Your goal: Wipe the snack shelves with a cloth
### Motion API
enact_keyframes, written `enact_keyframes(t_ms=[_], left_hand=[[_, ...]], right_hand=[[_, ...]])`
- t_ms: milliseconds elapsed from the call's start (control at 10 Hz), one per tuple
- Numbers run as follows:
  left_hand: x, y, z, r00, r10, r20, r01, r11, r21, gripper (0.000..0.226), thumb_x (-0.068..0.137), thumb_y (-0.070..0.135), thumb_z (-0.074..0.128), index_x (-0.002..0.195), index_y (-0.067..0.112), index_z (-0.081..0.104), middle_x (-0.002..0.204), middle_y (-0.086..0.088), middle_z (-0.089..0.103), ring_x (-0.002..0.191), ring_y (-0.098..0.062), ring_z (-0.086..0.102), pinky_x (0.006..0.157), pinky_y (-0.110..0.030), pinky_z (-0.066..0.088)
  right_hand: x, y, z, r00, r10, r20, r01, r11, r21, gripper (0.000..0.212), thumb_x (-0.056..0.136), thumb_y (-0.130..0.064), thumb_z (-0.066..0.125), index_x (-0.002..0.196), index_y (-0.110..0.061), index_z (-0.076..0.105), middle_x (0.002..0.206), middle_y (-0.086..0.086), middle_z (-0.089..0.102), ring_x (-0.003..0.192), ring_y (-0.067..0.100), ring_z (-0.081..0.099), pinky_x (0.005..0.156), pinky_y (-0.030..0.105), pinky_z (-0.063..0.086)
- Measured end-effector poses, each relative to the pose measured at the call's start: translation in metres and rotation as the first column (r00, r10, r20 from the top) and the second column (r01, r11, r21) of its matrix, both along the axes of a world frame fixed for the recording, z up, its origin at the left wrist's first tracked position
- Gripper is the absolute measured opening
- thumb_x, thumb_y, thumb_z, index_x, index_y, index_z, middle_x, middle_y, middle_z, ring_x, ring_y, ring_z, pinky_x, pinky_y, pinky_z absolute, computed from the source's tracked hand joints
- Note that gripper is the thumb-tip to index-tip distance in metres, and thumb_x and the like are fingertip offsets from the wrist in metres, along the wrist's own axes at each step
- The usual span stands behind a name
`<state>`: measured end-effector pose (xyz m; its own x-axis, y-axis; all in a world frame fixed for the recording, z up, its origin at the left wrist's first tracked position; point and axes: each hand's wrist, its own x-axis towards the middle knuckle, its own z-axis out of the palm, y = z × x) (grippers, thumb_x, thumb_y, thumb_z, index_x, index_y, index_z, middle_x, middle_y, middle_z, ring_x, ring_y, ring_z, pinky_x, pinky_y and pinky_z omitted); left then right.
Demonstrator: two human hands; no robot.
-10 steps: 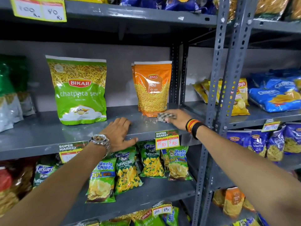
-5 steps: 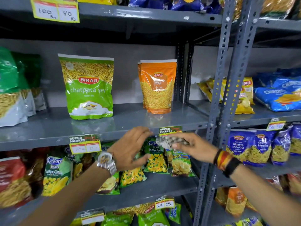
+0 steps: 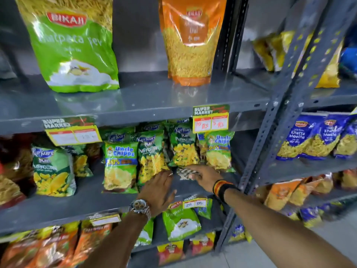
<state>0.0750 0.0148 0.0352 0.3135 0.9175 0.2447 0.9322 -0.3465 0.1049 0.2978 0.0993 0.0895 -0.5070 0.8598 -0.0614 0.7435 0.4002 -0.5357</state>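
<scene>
pressing cloth [image 3: 186,172] beside kurkure puffcorn packet [image 3: 184,149], right hand [image 3: 202,176].

Grocery shop, snack aisle: grey slotted-steel shelves [image 3: 146,105] stocked with rows of sealed green crisp packets [image 3: 120,163]; yellow "Super Market" price tags [image 3: 211,118] clipped to shelf edges.

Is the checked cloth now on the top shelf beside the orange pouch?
No, the right hand presses the checked cloth on the lower grey metal shelf.
</scene>
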Motion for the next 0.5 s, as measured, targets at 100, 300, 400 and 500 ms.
enact_keyframes(t_ms=[100,300,400,500], left_hand=[[0.004,0.013,-0.028,0.999,0.006,-0.036,-0.005,0.999,0.047,0.057,0.104,0.043,0.04,0.139,0.001,0.057,0.145,-0.021,0.057,0.131,-0.041,0.056,0.103,-0.053,0.053],[-0.005,0.023,-0.082,0.997,0.055,-0.052,-0.051,0.995,0.088,0.064,0.106,0.045,0.035,0.15,-0.001,0.047,0.168,-0.019,0.028,0.156,-0.036,0.023,0.126,-0.05,0.018],[-0.01,0.021,-0.083,0.996,0.052,-0.077,-0.047,0.997,0.065,0.067,0.107,0.046,0.031,0.156,0.001,0.038,0.17,-0.016,0.019,0.159,-0.034,0.017,0.126,-0.049,0.014],[-0.002,0.014,-0.07,0.999,0.04,-0.034,-0.038,0.997,0.066,0.071,0.108,0.05,0.029,0.161,0.004,0.027,0.172,-0.013,0.011,0.159,-0.032,0.013,0.126,-0.049,0.013]], right_hand=[[-0.006,0.01,-0.035,0.995,0.016,0.103,-0.025,0.995,0.092,0.047,0.099,-0.016,0.045,0.139,-0.041,0.045,0.087,0.008,0.072,0.055,0.011,0.054,0.049,0.024,0.044],[0.003,0.012,-0.1,0.952,0.135,0.276,-0.199,0.955,0.22,0.058,0.102,-0.048,0.023,0.153,-0.031,0.002,0.163,-0.009,0.002,0.151,0.015,-0.004,0.122,0.046,0.001],[0.001,0.015,-0.088,0.949,0.122,0.29,-0.187,0.96,0.21,0.066,0.099,-0.055,0.019,0.152,-0.029,-0.011,0.162,-0.01,-0.01,0.149,0.014,-0.014,0.121,0.048,-0.006],[0.003,-0.001,-0.08,0.964,0.085,0.252,-0.152,0.954,0.258,0.072,0.097,-0.056,0.025,0.152,-0.027,-0.012,0.162,-0.009,-0.01,0.149,0.013,-0.016,0.12,0.05,-0.009]])
